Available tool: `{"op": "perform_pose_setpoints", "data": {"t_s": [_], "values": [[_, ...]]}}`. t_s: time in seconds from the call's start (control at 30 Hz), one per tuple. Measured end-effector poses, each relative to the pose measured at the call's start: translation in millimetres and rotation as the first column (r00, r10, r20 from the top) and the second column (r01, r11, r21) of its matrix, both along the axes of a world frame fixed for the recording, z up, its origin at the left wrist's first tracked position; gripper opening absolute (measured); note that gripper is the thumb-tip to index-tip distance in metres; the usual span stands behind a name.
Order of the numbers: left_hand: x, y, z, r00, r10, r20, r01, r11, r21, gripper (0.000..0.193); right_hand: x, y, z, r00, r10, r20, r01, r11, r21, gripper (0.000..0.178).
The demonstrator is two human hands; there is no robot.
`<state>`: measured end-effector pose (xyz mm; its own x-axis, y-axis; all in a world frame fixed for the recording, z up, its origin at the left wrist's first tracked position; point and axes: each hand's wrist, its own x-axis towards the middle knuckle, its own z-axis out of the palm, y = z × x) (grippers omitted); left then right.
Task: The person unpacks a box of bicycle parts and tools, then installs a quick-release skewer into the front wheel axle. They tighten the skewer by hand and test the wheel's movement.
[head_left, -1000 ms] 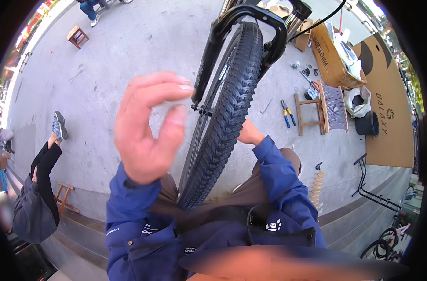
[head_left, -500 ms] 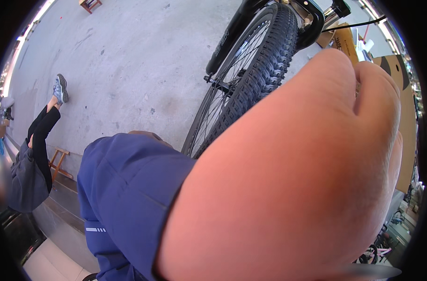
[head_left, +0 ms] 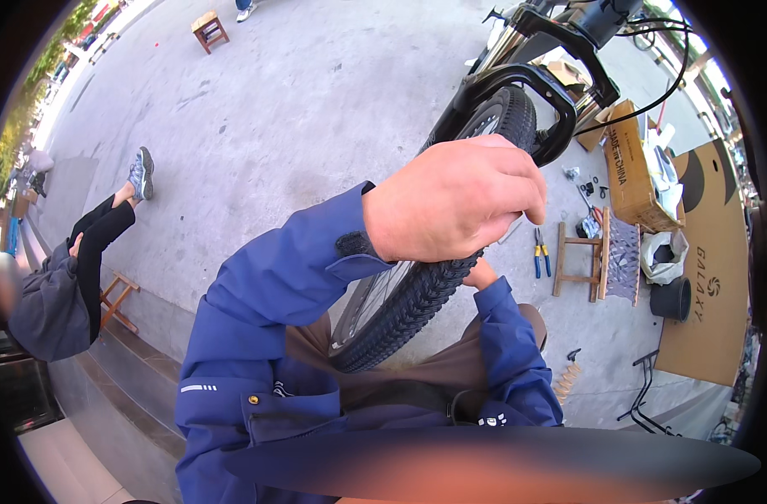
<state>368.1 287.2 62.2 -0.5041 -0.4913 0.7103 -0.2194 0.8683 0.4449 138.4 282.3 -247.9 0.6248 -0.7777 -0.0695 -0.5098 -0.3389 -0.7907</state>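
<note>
A bicycle front wheel with a black knobby tyre [head_left: 417,302] stands between my knees, its upper part within a black suspension fork [head_left: 558,88]. Over the tyre is my left hand [head_left: 455,199], back upward, its fingers bent and closed. Whatever lies within those fingers is hidden from view. On the right side of the wheel, my right hand [head_left: 482,275] is low against the tyre. The tyre covers its fingers, so their pose cannot be seen. Blue jacket sleeves cover both forearms.
To the right lie pliers [head_left: 542,254] with blue-yellow handles, a wooden folding stool [head_left: 603,254], an open carton [head_left: 635,172], a black bucket [head_left: 671,298] and a flat cardboard sheet [head_left: 703,277]. A seated person [head_left: 51,294] is at left. A small stool [head_left: 208,30] stands far off.
My left hand has moved from close before the camera down and away to the tyre. My right hand, earlier out of sight, now shows beside the wheel. The view takes in more floor.
</note>
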Motion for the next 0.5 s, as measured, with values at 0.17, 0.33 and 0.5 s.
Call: {"op": "perform_pose_setpoints", "data": {"t_s": [0.17, 0.33, 0.5], "values": [[-2.3, -2.3, 4.6, 1.0, -0.002, -0.001, 0.002, 0.999, 0.037, 0.023, -0.1, -6.4, -21.0, 1.0, 0.009, 0.001, -0.009, 1.0, -0.019, 0.022], [0.6, 0.9, -2.3, 0.992, 0.032, -0.124, -0.022, 0.996, 0.084, 0.028, -5.0, -4.5, -18.2, 0.999, 0.01, 0.034, -0.011, 1.0, 0.009, 0.025], [54.5, -12.1, -96.2, 0.778, 0.488, -0.396, -0.214, 0.798, 0.563, 0.023, -11.5, -8.2, -6.3, 0.997, -0.035, 0.069, 0.0, 0.889, 0.457, 0.038]]}}
